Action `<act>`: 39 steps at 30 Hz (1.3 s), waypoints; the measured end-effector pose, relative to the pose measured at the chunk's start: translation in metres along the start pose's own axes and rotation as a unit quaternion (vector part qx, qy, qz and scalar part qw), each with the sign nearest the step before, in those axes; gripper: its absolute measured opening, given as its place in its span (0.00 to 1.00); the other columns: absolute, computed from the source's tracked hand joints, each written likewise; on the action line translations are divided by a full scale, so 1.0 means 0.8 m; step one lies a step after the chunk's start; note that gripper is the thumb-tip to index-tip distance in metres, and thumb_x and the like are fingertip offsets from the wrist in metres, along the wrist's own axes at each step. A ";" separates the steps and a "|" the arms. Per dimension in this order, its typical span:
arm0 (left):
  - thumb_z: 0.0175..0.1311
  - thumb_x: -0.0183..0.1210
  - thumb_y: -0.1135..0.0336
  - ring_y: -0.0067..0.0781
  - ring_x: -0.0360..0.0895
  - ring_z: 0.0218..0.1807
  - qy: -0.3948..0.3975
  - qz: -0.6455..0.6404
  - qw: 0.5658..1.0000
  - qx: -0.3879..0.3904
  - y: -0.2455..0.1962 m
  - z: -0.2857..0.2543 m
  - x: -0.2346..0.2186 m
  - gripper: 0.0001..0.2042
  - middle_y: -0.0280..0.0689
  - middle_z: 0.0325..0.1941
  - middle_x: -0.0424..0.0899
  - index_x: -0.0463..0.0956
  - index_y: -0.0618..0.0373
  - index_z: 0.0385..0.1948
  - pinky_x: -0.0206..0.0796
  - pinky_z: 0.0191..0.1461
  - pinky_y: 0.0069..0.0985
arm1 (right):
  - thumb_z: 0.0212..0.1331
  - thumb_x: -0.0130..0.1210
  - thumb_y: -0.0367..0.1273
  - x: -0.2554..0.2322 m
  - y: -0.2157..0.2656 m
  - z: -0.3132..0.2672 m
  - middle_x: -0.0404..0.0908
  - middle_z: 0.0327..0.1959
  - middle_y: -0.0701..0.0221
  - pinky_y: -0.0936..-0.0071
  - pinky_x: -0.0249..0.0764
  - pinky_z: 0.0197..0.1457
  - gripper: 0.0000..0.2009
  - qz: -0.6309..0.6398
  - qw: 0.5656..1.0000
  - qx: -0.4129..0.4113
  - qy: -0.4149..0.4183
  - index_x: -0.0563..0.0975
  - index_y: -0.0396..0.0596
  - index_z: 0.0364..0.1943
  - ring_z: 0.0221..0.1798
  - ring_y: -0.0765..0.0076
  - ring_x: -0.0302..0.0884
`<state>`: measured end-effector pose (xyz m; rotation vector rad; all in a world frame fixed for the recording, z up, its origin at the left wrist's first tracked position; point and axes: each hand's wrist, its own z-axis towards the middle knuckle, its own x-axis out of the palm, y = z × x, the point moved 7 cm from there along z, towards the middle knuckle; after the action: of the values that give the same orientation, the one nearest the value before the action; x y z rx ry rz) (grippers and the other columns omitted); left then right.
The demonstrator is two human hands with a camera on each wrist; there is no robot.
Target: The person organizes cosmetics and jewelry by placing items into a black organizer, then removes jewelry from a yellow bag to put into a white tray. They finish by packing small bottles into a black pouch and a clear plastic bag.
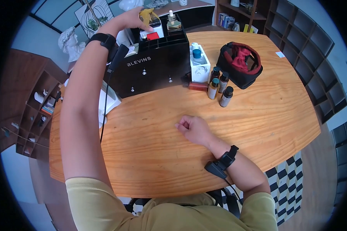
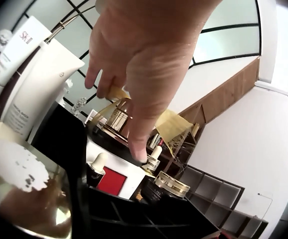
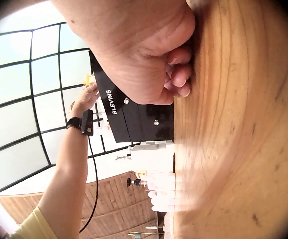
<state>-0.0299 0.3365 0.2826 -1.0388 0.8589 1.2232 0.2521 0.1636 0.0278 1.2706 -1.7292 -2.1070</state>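
Observation:
At the top of the head view, my left hand (image 1: 132,19) reaches over the back of a black organizer box (image 1: 150,71) lettered BLEVINS. Its thumb and fingers lie around a gold-capped bottle (image 2: 118,118) with a yellow ribbon (image 2: 174,127), the thumb tip low at the bottle's dark rim. Part of the bottle is hidden behind the hand. Below it stands a white box with a red square (image 2: 112,182), beside a small white-topped dropper bottle (image 2: 97,167). My right hand (image 1: 194,130) rests on the wooden table (image 1: 154,154), fingers loosely curled, holding nothing.
Right of the organizer stands a white holder (image 1: 200,71) with bottles inside. Several small dark-capped bottles (image 1: 226,97) stand before it, and a reddish bottle (image 1: 198,86) lies there. Further right is a black basket (image 1: 243,80) with a red bow. White tubes (image 2: 39,94) stand left.

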 end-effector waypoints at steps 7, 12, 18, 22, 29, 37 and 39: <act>0.36 0.77 0.54 0.32 0.77 0.45 0.142 -0.017 0.990 0.006 -0.009 0.011 0.018 0.35 0.36 0.42 0.82 0.75 0.56 0.50 0.65 0.55 0.26 | 0.56 0.58 0.37 -0.002 0.004 -0.001 0.78 0.19 0.63 0.67 0.71 0.29 0.11 0.012 1.000 0.004 -0.002 0.77 0.44 0.26 0.23 0.59 0.76; 0.39 0.75 0.57 0.28 0.76 0.38 0.073 0.034 0.996 0.027 -0.002 0.019 0.009 0.29 0.32 0.38 0.82 0.77 0.55 0.46 0.68 0.48 0.25 | 0.56 0.59 0.37 -0.001 0.004 -0.001 0.78 0.18 0.63 0.67 0.71 0.28 0.10 0.012 1.000 0.008 0.000 0.78 0.44 0.26 0.22 0.60 0.76; 0.45 0.70 0.65 0.42 0.79 0.48 0.094 -0.073 0.992 0.049 -0.117 -0.113 -0.050 0.27 0.46 0.49 0.81 0.72 0.60 0.50 0.70 0.51 0.31 | 0.56 0.59 0.35 0.002 -0.001 -0.001 0.77 0.17 0.64 0.69 0.70 0.27 0.09 0.030 0.999 0.016 -0.002 0.78 0.44 0.27 0.21 0.65 0.75; 0.38 0.75 0.66 0.28 0.75 0.42 0.013 -0.084 0.984 0.156 -0.130 -0.269 0.005 0.30 0.35 0.44 0.77 0.74 0.55 0.49 0.70 0.46 0.25 | 0.56 0.59 0.34 0.006 -0.006 0.001 0.76 0.16 0.66 0.71 0.69 0.27 0.09 0.035 0.999 -0.013 -0.005 0.78 0.44 0.26 0.20 0.68 0.72; 0.36 0.76 0.57 0.51 0.69 0.58 0.218 -0.211 0.949 -0.090 -0.131 -0.465 0.127 0.40 0.48 0.54 0.71 0.69 0.64 0.55 0.62 0.61 0.36 | 0.51 0.66 0.34 0.032 0.004 -0.003 0.76 0.28 0.72 0.76 0.68 0.29 0.10 0.163 0.983 -0.047 0.069 0.77 0.46 0.32 0.26 0.71 0.71; 0.37 0.74 0.61 0.48 0.68 0.59 0.081 -0.275 0.955 -0.080 -0.117 -0.511 0.133 0.34 0.46 0.54 0.72 0.71 0.57 0.52 0.62 0.61 0.33 | 0.40 0.72 0.35 0.074 0.092 -0.045 0.75 0.42 0.66 0.69 0.70 0.48 0.23 -0.005 0.942 -0.317 0.113 0.76 0.47 0.42 0.47 0.59 0.71; 0.38 0.73 0.65 0.46 0.69 0.58 0.032 -0.280 0.958 -0.059 -0.113 -0.515 0.124 0.31 0.44 0.53 0.73 0.72 0.56 0.50 0.62 0.60 0.33 | 0.38 0.73 0.35 0.081 0.094 -0.047 0.76 0.42 0.65 0.67 0.69 0.51 0.24 -0.003 0.947 -0.300 0.117 0.76 0.47 0.42 0.47 0.56 0.71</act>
<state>0.0838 -0.0256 0.0741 -1.3124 0.4879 0.7657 0.2068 0.0728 0.0595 1.2544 -0.8801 -2.1321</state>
